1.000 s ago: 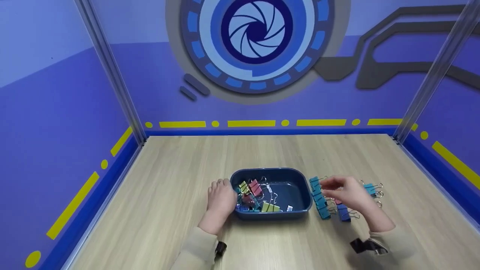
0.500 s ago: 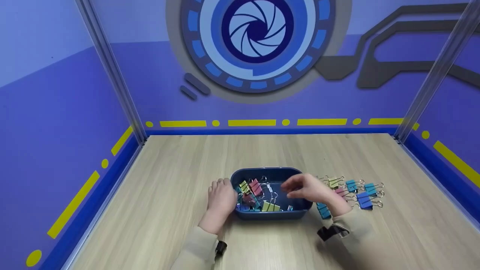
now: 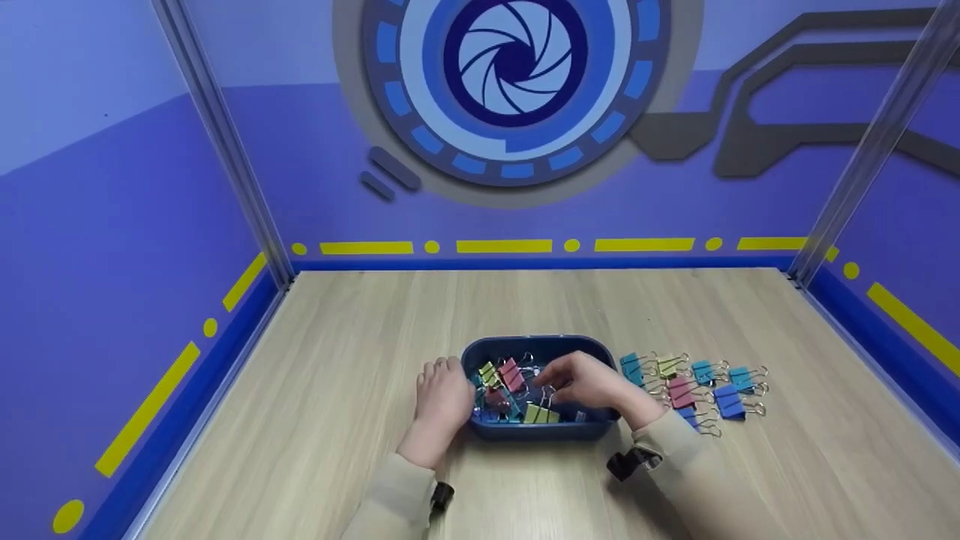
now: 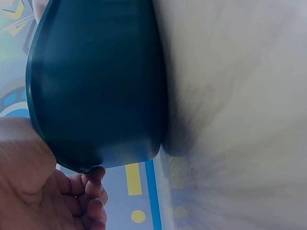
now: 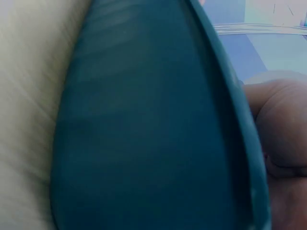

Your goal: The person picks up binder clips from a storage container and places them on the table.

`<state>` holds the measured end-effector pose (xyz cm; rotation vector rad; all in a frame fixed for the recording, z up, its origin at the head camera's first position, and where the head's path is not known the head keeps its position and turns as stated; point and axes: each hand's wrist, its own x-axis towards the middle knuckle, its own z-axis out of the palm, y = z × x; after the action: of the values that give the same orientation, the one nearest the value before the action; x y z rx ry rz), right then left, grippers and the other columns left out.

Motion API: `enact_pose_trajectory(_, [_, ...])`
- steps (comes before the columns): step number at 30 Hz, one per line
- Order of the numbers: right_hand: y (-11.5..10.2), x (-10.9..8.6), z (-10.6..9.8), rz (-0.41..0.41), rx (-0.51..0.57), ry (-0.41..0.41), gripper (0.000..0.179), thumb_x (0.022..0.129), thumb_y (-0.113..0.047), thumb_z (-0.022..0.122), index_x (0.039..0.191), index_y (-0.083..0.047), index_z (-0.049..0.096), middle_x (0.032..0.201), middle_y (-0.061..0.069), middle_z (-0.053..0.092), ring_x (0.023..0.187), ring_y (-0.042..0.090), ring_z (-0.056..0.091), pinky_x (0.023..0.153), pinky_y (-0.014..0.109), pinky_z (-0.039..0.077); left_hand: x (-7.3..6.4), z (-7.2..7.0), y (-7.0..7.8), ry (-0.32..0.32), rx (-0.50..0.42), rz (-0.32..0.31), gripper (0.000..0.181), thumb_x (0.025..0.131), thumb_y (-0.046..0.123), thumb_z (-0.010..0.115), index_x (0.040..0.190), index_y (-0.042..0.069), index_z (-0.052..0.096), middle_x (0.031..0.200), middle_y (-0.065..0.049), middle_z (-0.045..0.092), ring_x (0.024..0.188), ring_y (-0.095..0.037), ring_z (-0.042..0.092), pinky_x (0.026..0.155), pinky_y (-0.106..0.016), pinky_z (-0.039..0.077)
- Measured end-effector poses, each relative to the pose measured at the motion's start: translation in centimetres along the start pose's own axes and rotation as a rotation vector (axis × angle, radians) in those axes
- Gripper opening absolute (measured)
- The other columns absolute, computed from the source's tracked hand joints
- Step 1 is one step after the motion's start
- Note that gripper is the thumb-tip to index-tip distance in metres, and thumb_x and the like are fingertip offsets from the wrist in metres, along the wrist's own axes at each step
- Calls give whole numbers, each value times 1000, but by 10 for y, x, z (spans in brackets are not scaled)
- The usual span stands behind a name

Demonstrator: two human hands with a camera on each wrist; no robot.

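In the head view a dark blue box (image 3: 540, 432) with rounded corners stands on the table, holding several binder clips. My left hand (image 3: 442, 394) grips its left rim; in the left wrist view, fingers (image 4: 96, 191) curl beside the rim. My right hand (image 3: 589, 381) reaches over the right rim into the box, thumb and forefinger apart. Its fingertips are by the wire handles of a yellow-green binder clip (image 3: 541, 413), with no grip visible. Left of them lie a pink binder clip (image 3: 511, 374) and a small yellow binder clip (image 3: 489, 373). The right wrist view shows mostly the box's outer wall.
Right of the box, several binder clips lie in loose rows, among them a teal one (image 3: 632, 367), a pink one (image 3: 679, 391) and a blue one (image 3: 728, 403). The right forearm covers part of this group. Printed panels (image 3: 315, 172) wall in the wooden table (image 3: 360, 322).
My right hand has left the teal clips on the table, moved left over the rim and gone down among the clips in the box. The left hand and the box have stayed put.
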<state>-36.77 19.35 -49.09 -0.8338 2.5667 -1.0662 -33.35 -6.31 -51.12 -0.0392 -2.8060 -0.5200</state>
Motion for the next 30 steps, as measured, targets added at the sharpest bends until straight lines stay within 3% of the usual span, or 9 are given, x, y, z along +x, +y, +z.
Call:
enact_pose_trajectory(8, [1,3,7,7,-17,-13,24,83,4,73,102,-9,79,97,5,77,84,11,67,73,25,55,0,1,0,-4,-6,-8,27,92,15,65,108,-6,62,103,-20,65,99,-36,57,85,-47,45])
enact_pose_trajectory(17, [3,3,5,-65,-107,-4,25,79,6,73,96,-11,81,87,1,77,73,1,60,68,22,51,0,-2,0,-19,-4,-11,21,92,13,61,105,-4,62,102,-19,65,100,-37,58,85,-46,45])
enact_pose_trajectory(30, [6,-2,0,-34,-83,1,20,81,2,77,98,-8,80,87,1,79,75,4,69,68,21,56,1,-1,1,-8,-12,-7,22,92,14,63,105,-4,63,102,-19,65,98,-37,58,84,-46,45])
